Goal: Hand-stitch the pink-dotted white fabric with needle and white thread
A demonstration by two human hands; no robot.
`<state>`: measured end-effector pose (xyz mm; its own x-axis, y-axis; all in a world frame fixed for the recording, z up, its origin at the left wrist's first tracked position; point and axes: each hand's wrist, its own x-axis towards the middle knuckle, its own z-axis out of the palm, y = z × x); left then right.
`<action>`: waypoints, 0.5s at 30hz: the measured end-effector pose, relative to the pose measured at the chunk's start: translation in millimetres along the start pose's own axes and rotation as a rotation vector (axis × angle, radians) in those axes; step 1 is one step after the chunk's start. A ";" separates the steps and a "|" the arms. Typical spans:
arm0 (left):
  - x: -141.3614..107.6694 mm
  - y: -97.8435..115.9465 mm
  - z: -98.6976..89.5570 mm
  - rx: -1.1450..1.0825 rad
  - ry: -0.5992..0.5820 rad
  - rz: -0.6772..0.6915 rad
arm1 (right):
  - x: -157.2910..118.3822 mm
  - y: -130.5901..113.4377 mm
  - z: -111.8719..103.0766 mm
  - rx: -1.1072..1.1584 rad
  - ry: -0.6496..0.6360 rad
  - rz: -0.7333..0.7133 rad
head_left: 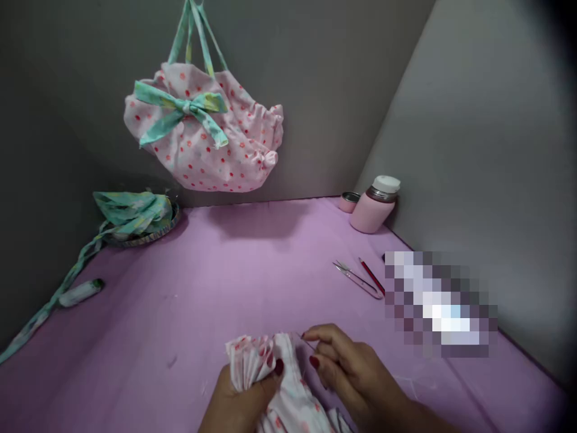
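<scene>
Near the bottom centre, my left hand (246, 400) is closed around a piece of white-pink cloth with red dots (291, 385). Its upper edge is bunched into folds above the thumb. Just right of the cloth is my right hand (347, 373), index finger bent toward the top edge and the other fingers curled. A very fine line, which looks like sewing thread (306, 343), runs from the cloth edge to these fingers. Whether a needle is there, I cannot make out. The cloth's lower part leaves the bottom of the view.
A dotted pink fabric piece with a green bow (198, 144) hangs at the back. Green fabric strips (135, 210) lie in a round tray (148, 240) on the left, near a white marker-like object (81, 293). On the right are thread snips (358, 281), a red pencil (372, 275) and a pink bottle (372, 213).
</scene>
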<state>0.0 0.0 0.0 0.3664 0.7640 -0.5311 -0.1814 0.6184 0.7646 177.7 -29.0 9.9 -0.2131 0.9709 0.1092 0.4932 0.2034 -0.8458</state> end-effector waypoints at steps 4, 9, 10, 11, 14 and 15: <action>-0.1 1.3 0.3 -0.003 0.006 0.005 | 1.4 -1.1 -3.0 -0.052 0.017 -0.114; -1.0 -1.1 1.1 -0.056 -0.039 0.029 | -0.3 -3.2 2.1 -0.155 0.013 -0.198; -0.7 -2.5 0.7 -0.072 -0.035 0.014 | -1.3 -3.0 3.8 -0.170 0.019 -0.190; -0.4 -3.9 0.2 -0.084 -0.030 -0.002 | -2.1 -2.6 5.2 -0.180 0.021 -0.183; 0.7 -6.2 -1.3 -0.070 -0.020 -0.014 | -2.0 -1.4 5.8 -0.186 0.004 -0.162; 0.9 -6.2 -1.6 -0.050 -0.015 0.003 | -1.2 -1.3 4.9 -0.187 0.000 -0.174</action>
<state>0.0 -2.9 -5.8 0.3791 0.7631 -0.5234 -0.2273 0.6251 0.7467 173.2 -31.0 8.3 -0.3087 0.9191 0.2448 0.5963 0.3875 -0.7030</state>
